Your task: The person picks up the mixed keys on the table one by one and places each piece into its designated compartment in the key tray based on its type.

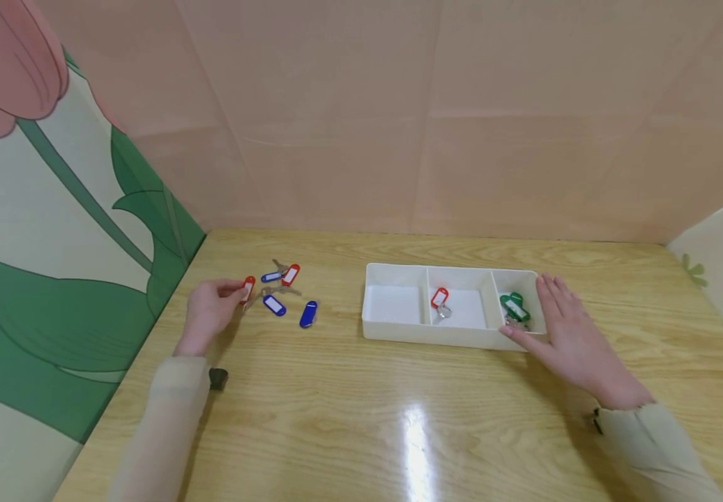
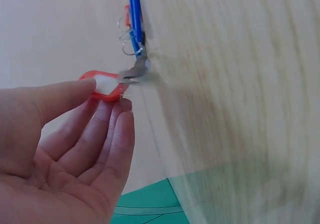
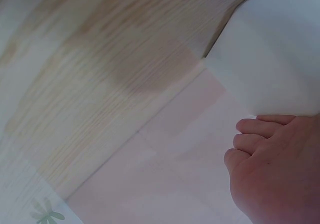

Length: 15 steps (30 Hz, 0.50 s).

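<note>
Between thumb and fingertips, my left hand (image 1: pixel 209 310) pinches a red key tag (image 1: pixel 248 286) with a white label, at the left of the table. The left wrist view shows the same red tag (image 2: pixel 106 85) with a metal key (image 2: pixel 135 72) beyond it. Close by lie blue key tags (image 1: pixel 274 305) with keys, and another red tag (image 1: pixel 291 275). My right hand (image 1: pixel 571 338) rests with straight fingers against the right end of a white three-compartment tray (image 1: pixel 436 337), its thumb at the front rim. In the right wrist view its fingers (image 3: pixel 257 129) lie beside the tray wall.
Green key tags (image 1: pixel 514 307) lie in the tray's right compartment, and a red tag (image 1: pixel 440 298) with a ring is in the middle one. The left compartment shows its bare floor. Behind the wooden table (image 1: pixel 311 411) stands a pinkish wall, with a flower-patterned panel at left.
</note>
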{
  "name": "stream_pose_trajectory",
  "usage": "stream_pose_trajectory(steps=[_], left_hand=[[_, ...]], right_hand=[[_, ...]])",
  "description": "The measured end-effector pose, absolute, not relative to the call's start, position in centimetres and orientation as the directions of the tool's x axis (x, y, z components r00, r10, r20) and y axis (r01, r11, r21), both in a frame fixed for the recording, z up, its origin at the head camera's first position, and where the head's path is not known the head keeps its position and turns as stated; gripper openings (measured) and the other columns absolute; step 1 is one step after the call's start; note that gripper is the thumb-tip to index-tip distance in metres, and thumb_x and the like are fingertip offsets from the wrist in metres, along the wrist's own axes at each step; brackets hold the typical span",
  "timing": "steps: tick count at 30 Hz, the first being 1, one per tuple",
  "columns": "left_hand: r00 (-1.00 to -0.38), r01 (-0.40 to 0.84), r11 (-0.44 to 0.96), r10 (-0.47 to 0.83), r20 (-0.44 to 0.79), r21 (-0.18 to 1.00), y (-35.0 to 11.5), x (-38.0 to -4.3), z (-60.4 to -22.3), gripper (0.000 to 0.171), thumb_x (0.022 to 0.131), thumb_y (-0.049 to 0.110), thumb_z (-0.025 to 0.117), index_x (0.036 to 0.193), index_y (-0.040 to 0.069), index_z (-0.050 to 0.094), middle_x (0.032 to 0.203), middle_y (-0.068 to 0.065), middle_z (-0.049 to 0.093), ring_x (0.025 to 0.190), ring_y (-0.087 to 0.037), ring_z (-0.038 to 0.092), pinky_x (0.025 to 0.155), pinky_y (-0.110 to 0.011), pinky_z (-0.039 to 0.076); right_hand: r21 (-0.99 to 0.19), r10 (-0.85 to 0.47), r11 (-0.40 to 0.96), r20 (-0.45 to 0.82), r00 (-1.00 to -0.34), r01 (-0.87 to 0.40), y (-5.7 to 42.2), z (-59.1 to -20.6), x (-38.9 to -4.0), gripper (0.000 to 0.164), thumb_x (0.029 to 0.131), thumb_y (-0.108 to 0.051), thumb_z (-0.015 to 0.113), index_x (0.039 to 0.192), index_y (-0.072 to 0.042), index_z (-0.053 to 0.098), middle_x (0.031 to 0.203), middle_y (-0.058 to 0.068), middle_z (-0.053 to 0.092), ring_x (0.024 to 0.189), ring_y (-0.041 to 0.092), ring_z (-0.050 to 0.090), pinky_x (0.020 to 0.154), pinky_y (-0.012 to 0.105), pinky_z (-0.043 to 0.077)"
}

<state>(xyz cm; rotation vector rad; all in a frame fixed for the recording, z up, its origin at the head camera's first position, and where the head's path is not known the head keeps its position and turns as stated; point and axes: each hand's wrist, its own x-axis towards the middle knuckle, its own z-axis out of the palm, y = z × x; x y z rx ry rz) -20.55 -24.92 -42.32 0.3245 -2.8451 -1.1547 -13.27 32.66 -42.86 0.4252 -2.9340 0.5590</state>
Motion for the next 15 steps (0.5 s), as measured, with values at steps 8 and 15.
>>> stream_pose_trajectory(steps=[8, 15], left_hand=[[-0.980, -0.112, 0.687, -0.196, 0.035, 0.718, -24.7, -20.2, -41.3, 0.029, 0.103, 0.021, 0.063, 0.123, 0.002, 0.072, 0.111, -0.016, 0.071, 0.096, -0.026, 0.063, 0.068, -0.030, 0.050], [-0.980, -0.071, 0.684, -0.185, 0.078, 0.726, -24.4, -20.0, -40.7, 0.029, 0.103, 0.021, 0.064, 0.122, 0.001, 0.072, 0.110, -0.016, 0.072, 0.097, -0.028, 0.066, 0.070, -0.032, 0.051]], right_hand=[[-0.341, -0.247, 0.894, 0.165, -0.955, -0.290, 32.7, -43.0, -13.2, 0.106, 0.096, -0.053, 0.065, 0.160, 0.005, 0.004, 0.165, 0.029, 0.002, 0.153, 0.036, -0.009, 0.121, 0.050, -0.007], [-0.337, -0.246, 0.896, 0.168, -0.955, -0.290, 32.7, -43.0, -13.2, 0.106, 0.096, -0.053, 0.066, 0.160, 0.004, 0.003, 0.165, 0.028, 0.001, 0.153, 0.035, -0.009, 0.121, 0.050, -0.007]])
